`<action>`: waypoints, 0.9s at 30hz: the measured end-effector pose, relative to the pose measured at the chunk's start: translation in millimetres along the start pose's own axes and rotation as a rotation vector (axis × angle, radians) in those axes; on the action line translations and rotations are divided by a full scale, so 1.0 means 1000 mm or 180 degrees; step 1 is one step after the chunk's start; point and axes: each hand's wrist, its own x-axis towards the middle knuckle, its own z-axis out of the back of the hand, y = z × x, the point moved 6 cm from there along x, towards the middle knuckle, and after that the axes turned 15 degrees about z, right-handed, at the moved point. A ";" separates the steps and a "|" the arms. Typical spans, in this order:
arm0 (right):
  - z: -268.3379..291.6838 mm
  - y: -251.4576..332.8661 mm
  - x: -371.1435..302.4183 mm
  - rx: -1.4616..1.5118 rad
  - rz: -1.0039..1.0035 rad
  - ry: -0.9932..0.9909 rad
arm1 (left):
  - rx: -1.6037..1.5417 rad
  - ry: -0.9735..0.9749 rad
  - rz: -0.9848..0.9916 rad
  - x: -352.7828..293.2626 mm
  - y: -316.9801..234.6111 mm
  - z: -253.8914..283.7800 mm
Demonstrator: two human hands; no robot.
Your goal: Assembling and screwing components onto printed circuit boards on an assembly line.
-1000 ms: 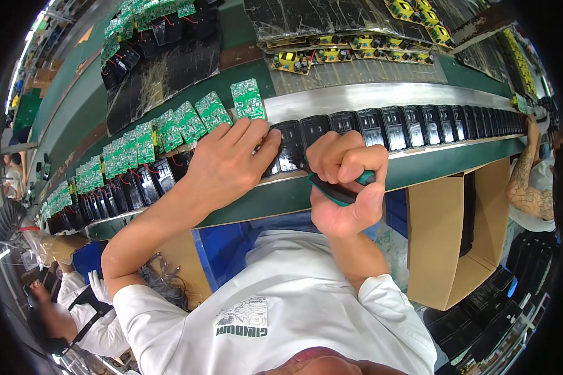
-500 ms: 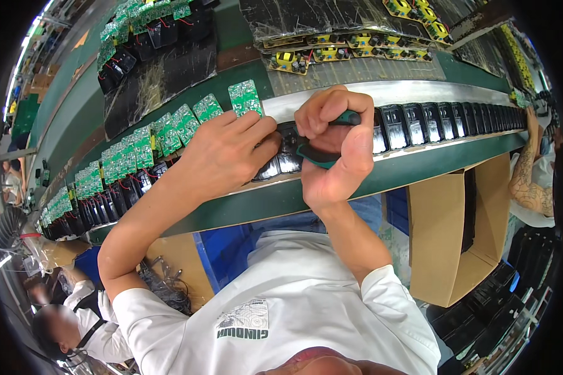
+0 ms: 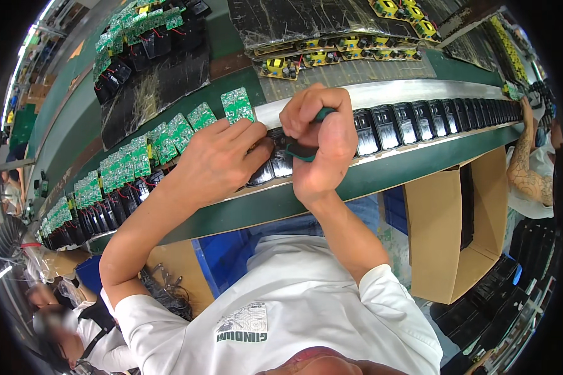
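My right hand (image 3: pixel 328 140) is wrapped around the green handles of pliers (image 3: pixel 301 152), over the row of black plastic cases. The jaws are hidden behind the fingers. My left hand (image 3: pixel 219 159) reaches in from the left with its fingers bent and pressed together at a case just below a green circuit board (image 3: pixel 238 105). What those fingertips pinch, if anything, is covered by the hand. Black cases (image 3: pixel 281 165) show between and under both hands. Left of my left hand, several green boards (image 3: pixel 134 157) stand up from cases, joined by red wires.
Open black cases (image 3: pixel 388 125) line a metal strip to the right. Yellow-component boards (image 3: pixel 322 57) lie on a dark sheet at the back; more wired boards (image 3: pixel 144 31) sit back left. An open cardboard box (image 3: pixel 438 231) stands below the bench. Another person's arm (image 3: pixel 524 150) is far right.
My right hand has shifted slightly left and turned, so less of the plier handles shows and the gap between them looks smaller. My left hand stays at the same case.
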 end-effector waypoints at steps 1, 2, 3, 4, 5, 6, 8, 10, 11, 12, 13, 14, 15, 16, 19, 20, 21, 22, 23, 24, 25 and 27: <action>0.000 0.001 -0.002 0.0008 0.0148 0.0152 | -0.0051 0.0003 0.0033 0.000 0.001 0.001; 0.002 0.002 -0.005 0.0016 0.0297 0.0304 | -0.0101 0.0005 0.0066 0.000 0.001 0.001; 0.002 0.003 -0.008 0.0024 0.0448 0.0456 | -0.0151 0.0005 0.0098 0.000 0.001 0.002; 0.000 0.006 -0.009 0.0032 0.0600 0.0610 | -0.0201 0.0004 0.0131 0.001 0.001 0.003; -0.001 0.006 -0.009 0.0041 0.0607 0.0622 | -0.0189 -0.0008 0.0137 0.001 0.000 0.004; 0.001 0.007 -0.008 -0.0009 0.0611 0.0452 | -0.0229 0.0046 0.0232 0.002 0.000 0.005; 0.005 0.008 -0.009 -0.0107 0.0612 0.0114 | -0.0312 0.0152 0.0428 0.004 -0.002 0.008; 0.008 0.011 -0.013 -0.0142 0.0591 -0.0027 | -0.0355 0.0197 0.0561 0.005 -0.003 0.010; 0.011 0.017 -0.017 -0.0091 0.0668 0.0025 | -0.0393 0.0167 0.0678 0.006 -0.003 0.011; 0.015 0.025 -0.023 -0.0047 0.0751 0.0062 | -0.0433 0.0144 0.0780 0.007 -0.004 0.013; 0.019 0.031 -0.027 -0.0003 0.0833 0.0096 | -0.0475 0.0124 0.0879 0.007 -0.004 0.015; 0.020 0.036 -0.029 0.0038 0.0915 0.0126 | -0.0517 0.0106 0.0976 0.007 -0.004 0.015; 0.020 0.036 -0.030 0.0032 0.0910 0.0117 | -0.0522 0.0117 0.0972 0.006 -0.005 0.014; 0.020 0.037 -0.030 0.0031 0.0883 0.0110 | -0.0546 0.0072 0.1003 0.004 -0.004 0.013; 0.021 0.038 -0.031 0.0028 0.0806 0.0082 | -0.0614 -0.0058 0.1089 -0.001 -0.003 0.009; 0.021 0.038 -0.031 0.0028 0.0799 0.0077 | -0.0615 -0.0050 0.1092 -0.001 -0.004 0.007; 0.022 0.037 -0.031 0.0042 0.0802 0.0082 | -0.0632 -0.0099 0.1109 0.001 -0.005 0.006; 0.022 0.037 -0.031 0.0056 0.0805 0.0087 | -0.0648 -0.0148 0.1127 0.003 -0.005 0.005; 0.022 0.037 -0.030 0.0070 0.0807 0.0093 | -0.0665 -0.0198 0.1145 0.005 -0.006 0.004; 0.022 0.037 -0.030 0.0085 0.0810 0.0099 | -0.0681 -0.0248 0.1164 0.007 -0.006 0.004; 0.022 0.037 -0.031 0.0082 0.0805 0.0093 | -0.0684 -0.0240 0.1164 0.008 -0.007 0.003; 0.022 0.037 -0.031 0.0038 0.0770 0.0094 | -0.0607 -0.0300 0.1154 0.010 -0.008 0.003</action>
